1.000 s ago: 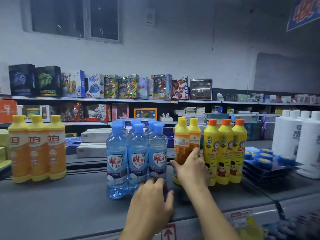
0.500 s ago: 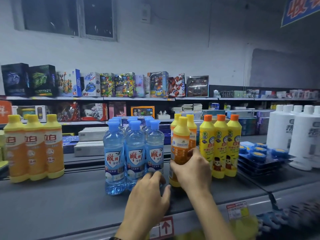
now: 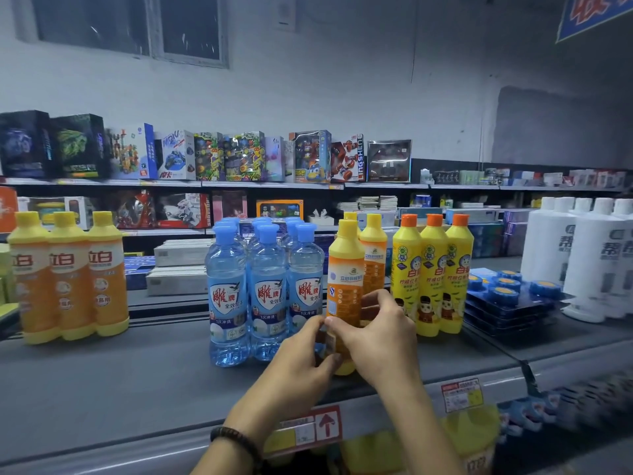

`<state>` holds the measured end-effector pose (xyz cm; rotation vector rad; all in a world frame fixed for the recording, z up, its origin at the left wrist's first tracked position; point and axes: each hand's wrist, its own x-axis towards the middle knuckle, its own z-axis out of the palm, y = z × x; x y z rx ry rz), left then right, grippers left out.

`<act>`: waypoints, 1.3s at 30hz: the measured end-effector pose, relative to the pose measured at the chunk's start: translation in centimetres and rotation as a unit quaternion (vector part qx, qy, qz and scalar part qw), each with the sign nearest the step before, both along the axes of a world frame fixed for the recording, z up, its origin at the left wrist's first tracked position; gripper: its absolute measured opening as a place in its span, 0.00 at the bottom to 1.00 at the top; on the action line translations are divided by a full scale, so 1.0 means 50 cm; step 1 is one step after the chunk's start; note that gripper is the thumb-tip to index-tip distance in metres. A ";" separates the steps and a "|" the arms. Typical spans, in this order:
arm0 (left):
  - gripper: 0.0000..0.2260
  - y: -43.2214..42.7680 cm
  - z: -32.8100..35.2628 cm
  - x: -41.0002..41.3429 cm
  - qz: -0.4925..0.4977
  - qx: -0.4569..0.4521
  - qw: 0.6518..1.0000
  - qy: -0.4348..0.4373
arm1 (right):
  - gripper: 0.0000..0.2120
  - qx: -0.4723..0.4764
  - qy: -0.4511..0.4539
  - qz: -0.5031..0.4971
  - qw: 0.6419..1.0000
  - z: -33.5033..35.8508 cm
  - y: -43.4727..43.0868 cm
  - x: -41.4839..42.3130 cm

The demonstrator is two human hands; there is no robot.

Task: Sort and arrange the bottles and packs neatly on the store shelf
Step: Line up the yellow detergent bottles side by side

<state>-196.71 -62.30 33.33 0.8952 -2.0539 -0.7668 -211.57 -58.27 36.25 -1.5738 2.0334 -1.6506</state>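
Note:
An orange bottle with a yellow cap (image 3: 345,269) stands at the front of the grey shelf (image 3: 137,378), between the blue bottle group (image 3: 263,289) and three yellow orange-capped bottles (image 3: 432,269). My right hand (image 3: 380,334) grips its lower body from the right. My left hand (image 3: 301,361) holds its base from the left, fingers curled on it. Two more yellow-capped orange bottles (image 3: 374,248) stand just behind it.
Three orange bottles (image 3: 68,275) stand at the shelf's left. Blue packs with round pucks (image 3: 507,296) and tall white bottles (image 3: 582,262) fill the right. Toy boxes (image 3: 239,156) line the far shelves. Price tags (image 3: 460,394) hang on the front edge.
The orange bottle has come forward out of its group to the shelf front. My left hand has moved up from the shelf edge and now holds the bottle's base.

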 end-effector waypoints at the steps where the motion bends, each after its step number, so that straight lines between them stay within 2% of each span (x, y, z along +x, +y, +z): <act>1: 0.18 -0.001 -0.001 0.000 0.007 -0.005 1.000 -0.002 | 0.24 0.004 -0.010 0.023 1.000 0.001 0.003 -0.006; 5: 0.21 -0.003 -0.006 -0.002 0.032 -0.008 0.999 -0.027 | 0.16 0.022 -0.033 0.081 0.996 -0.010 0.002 -0.026; 6: 0.22 -0.005 -0.007 -0.003 0.035 -0.011 0.999 -0.037 | 0.20 0.025 -0.031 0.087 0.995 -0.012 0.000 -0.028; 8: 0.23 -0.007 -0.010 -0.003 0.032 -0.013 0.999 -0.042 | 0.34 0.024 -0.023 0.089 0.995 -0.013 -0.002 -0.026; 9: 0.23 -0.008 -0.011 -0.003 0.031 -0.009 0.999 -0.039 | 0.37 0.024 -0.019 0.088 0.996 -0.011 -0.003 -0.025; 12: 0.19 -0.005 -0.008 -0.001 0.055 0.008 0.998 -0.030 | 0.30 0.010 -0.017 0.085 0.996 0.000 0.006 -0.022; 16: 0.25 0.000 0.000 0.004 0.072 0.028 0.997 -0.007 | 0.29 0.005 -0.020 0.127 0.992 -0.002 0.012 -0.029; 22: 0.23 -0.006 0.006 0.009 -0.045 0.070 0.994 0.068 | 0.22 0.011 -0.010 0.186 0.983 -0.006 0.011 -0.050; 27: 0.24 0.006 0.014 0.008 0.008 0.005 0.998 0.066 | 0.25 0.015 0.024 0.210 0.977 -0.002 0.010 -0.054; 31: 0.23 0.031 0.032 0.041 0.047 -0.019 0.997 0.061 | 0.23 -0.006 0.040 0.221 0.974 0.025 0.019 -0.024; 39: 0.19 0.044 0.080 0.240 0.126 -0.052 0.987 0.082 | 0.25 -0.037 0.042 0.263 0.963 0.084 0.001 0.169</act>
